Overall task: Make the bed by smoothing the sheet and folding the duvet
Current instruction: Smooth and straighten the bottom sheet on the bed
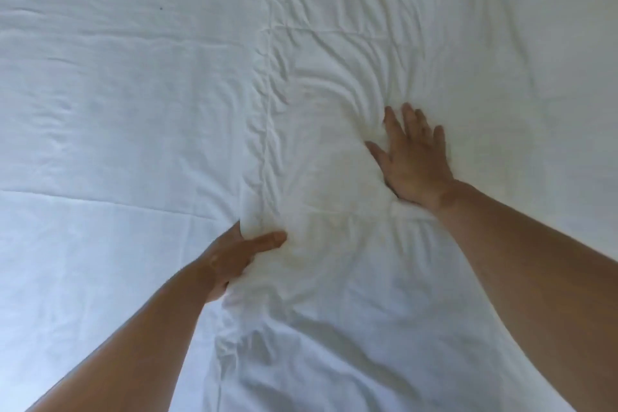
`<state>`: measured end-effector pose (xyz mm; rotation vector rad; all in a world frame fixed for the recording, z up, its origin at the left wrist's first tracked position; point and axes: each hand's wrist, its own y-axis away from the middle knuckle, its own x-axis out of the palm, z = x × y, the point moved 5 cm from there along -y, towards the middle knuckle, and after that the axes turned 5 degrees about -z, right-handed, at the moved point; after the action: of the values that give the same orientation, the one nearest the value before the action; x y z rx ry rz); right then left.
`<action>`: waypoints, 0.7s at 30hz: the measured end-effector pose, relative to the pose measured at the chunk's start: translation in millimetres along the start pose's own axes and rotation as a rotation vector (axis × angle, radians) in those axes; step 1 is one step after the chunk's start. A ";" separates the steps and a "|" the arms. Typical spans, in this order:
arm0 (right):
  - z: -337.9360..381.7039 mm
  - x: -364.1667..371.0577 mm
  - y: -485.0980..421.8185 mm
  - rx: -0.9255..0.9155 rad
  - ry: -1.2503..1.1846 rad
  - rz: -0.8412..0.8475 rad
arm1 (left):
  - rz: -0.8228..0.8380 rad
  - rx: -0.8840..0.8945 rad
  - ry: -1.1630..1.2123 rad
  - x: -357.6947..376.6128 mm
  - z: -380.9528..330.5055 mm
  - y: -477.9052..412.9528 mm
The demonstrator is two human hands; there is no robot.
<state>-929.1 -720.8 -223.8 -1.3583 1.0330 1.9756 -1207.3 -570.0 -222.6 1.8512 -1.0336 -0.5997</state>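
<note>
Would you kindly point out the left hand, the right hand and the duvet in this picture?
left hand (234, 256), head view, on the back of the hand beside the thumb.
right hand (413, 164), head view, on the back of the flat hand.
duvet (334, 84), head view, on its wrinkled top surface.

Flat sheet (117, 110) open leftward; rumpled duvet (334, 77) ridges right.

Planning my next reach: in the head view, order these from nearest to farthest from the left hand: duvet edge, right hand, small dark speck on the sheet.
1. duvet edge, pinched in the left hand.
2. right hand, flat on the duvet, up-right.
3. dark speck, far up-left on the sheet.
</note>
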 end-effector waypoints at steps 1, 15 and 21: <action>10.6 6.7 30.8 -0.030 -0.026 0.006 | 0.037 -0.034 0.013 0.1 24.6 14.3; 108.4 117.6 396.2 -0.113 -0.110 0.106 | 0.084 -0.004 -0.127 -31.4 258.0 151.1; 87.8 108.0 424.7 -0.184 -0.067 0.036 | 0.102 0.022 -0.272 -44.4 264.6 152.3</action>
<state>-1340.2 -891.0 -181.8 -1.3661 0.8687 2.1723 -1489.4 -694.7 -214.3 1.7551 -1.3087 -0.7972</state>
